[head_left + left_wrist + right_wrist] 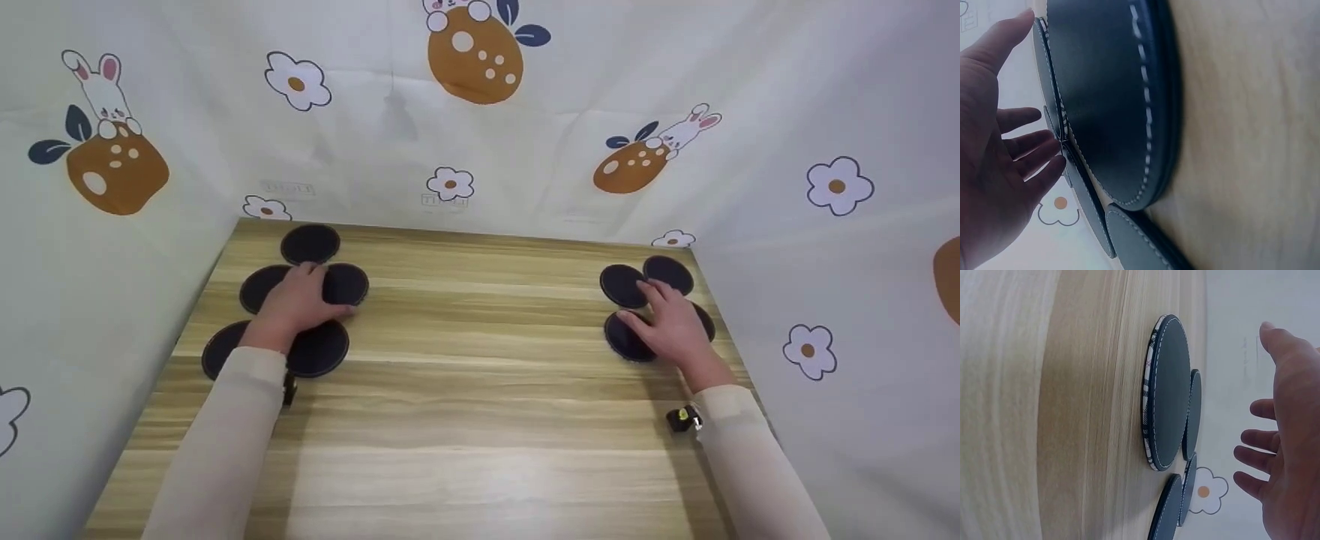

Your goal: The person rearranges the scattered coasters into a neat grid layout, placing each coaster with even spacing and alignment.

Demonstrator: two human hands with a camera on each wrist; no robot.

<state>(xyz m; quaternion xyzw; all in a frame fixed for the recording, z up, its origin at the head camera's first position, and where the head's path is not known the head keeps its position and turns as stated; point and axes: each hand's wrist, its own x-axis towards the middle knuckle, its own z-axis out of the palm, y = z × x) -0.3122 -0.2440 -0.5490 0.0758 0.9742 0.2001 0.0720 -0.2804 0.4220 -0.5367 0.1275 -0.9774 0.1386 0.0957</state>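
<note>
On the left of the table lie several round black coasters with white edge stitching, among them a front coaster (319, 349) and a back coaster (310, 244). My left hand (296, 300) is over this group, fingers extended and thumb spread, palm empty in the left wrist view. The nearest coaster (1106, 101) there looks like a stack of layers. To the right is a second cluster, with a front coaster (628, 337) and an inner coaster (623, 286). My right hand (671, 322) hovers over it, fingers loosely spread. A patterned layer shows under the near coaster (1171, 394).
The wood-grain table (480, 390) has bare surface between the two groups. A pale curtain (375, 135) printed with rabbits and flowers encloses it at the back and both sides. A small black device (681, 418) sits at the right wrist.
</note>
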